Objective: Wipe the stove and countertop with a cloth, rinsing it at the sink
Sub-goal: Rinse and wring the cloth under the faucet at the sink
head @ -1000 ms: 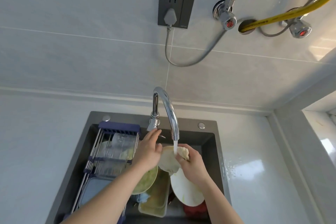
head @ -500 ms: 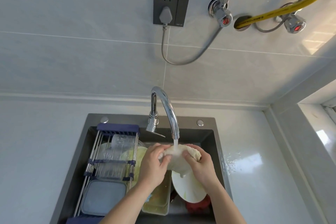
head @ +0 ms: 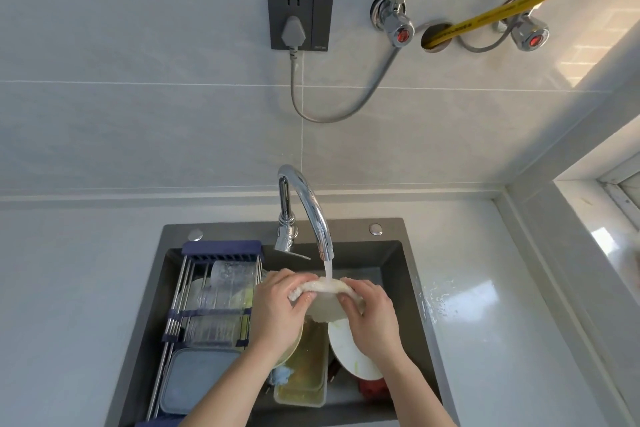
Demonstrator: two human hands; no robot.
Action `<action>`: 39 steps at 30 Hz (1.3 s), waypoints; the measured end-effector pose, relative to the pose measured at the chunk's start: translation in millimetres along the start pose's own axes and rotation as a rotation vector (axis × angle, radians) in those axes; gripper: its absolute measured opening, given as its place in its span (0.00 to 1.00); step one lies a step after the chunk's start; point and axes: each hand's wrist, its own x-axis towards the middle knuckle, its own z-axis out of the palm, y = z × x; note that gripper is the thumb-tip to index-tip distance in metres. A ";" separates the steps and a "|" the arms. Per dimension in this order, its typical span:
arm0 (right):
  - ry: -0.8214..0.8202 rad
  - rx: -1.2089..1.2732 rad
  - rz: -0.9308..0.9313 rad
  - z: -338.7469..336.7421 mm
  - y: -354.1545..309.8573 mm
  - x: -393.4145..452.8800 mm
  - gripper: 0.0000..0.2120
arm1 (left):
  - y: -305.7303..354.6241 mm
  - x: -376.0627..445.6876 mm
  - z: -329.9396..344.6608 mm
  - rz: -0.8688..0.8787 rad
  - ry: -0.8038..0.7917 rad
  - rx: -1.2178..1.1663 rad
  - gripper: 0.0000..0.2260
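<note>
A wet whitish cloth (head: 325, 300) is stretched between both hands under the water running from the chrome tap (head: 313, 208). My left hand (head: 280, 308) grips its left end and my right hand (head: 370, 314) grips its right end, both over the dark grey sink (head: 398, 253). The white countertop (head: 485, 322) lies on both sides of the sink, with water drops on it just right of the rim. No stove is in view.
A metal drying rack (head: 214, 288) with clear glasses and a lidded container spans the sink's left half. Dirty dishes lie below my hands: a white plate (head: 349, 354), a greasy plastic tray (head: 304, 378). A plugged wall socket (head: 299, 14), valves and a yellow hose (head: 485, 14) hang on the tiles.
My left hand came away from the tap handle and took hold of the cloth. Both hands now pull the cloth out flatter under the stream.
</note>
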 end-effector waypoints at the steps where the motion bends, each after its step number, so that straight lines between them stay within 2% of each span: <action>1: 0.007 -0.034 -0.049 -0.6 -1.2 2.4 0.12 | -1.8 0.6 -1.8 -0.014 0.010 -0.014 0.12; 7: -0.011 -0.228 -0.284 1.2 -8.8 17.9 0.09 | -11.2 -6.9 -11.0 -0.065 0.057 -0.067 0.15; 13: -0.223 -0.427 -0.382 10.2 -26.8 26.7 0.16 | -6.2 -8.7 -14.7 -0.022 0.056 0.008 0.13; 16: -0.221 -0.222 -0.273 17.3 -26.9 27.5 0.13 | -6.2 -6.4 -16.1 -0.032 0.076 -0.050 0.13; 19: -0.124 0.006 -0.117 25.1 -25.6 24.1 0.12 | 0.1 -2.5 -20.2 -0.083 0.072 -0.184 0.11; 24: -0.019 -0.068 -0.158 32.4 -32.0 8.9 0.20 | 20.3 -2.3 -10.2 -0.350 -0.020 -0.441 0.10; 26: 0.127 0.164 0.010 29.3 -29.4 5.2 0.25 | 28.7 0.8 -5.2 -0.433 -0.033 -0.560 0.08; 28: 0.229 0.507 0.283 26.2 -26.9 2.8 0.31 | 36.5 4.9 -2.6 -0.498 -0.068 -0.680 0.08; 30: 0.192 0.688 0.373 25.8 -25.0 2.0 0.24 | 40.2 9.0 -1.8 -0.539 -0.154 -0.802 0.08; 32: 0.163 0.672 0.330 23.2 -26.5 1.6 0.16 | 39.4 12.0 -2.0 -0.577 -0.236 -0.863 0.09; 35: 0.113 0.668 0.379 19.3 -14.6 10.6 0.13 | 34.2 14.8 -4.2 -0.629 -0.256 -0.901 0.09; 39: -0.228 0.863 0.563 7.5 12.8 22.4 0.25 | 23.4 13.2 -8.8 -0.639 -0.316 -0.883 0.07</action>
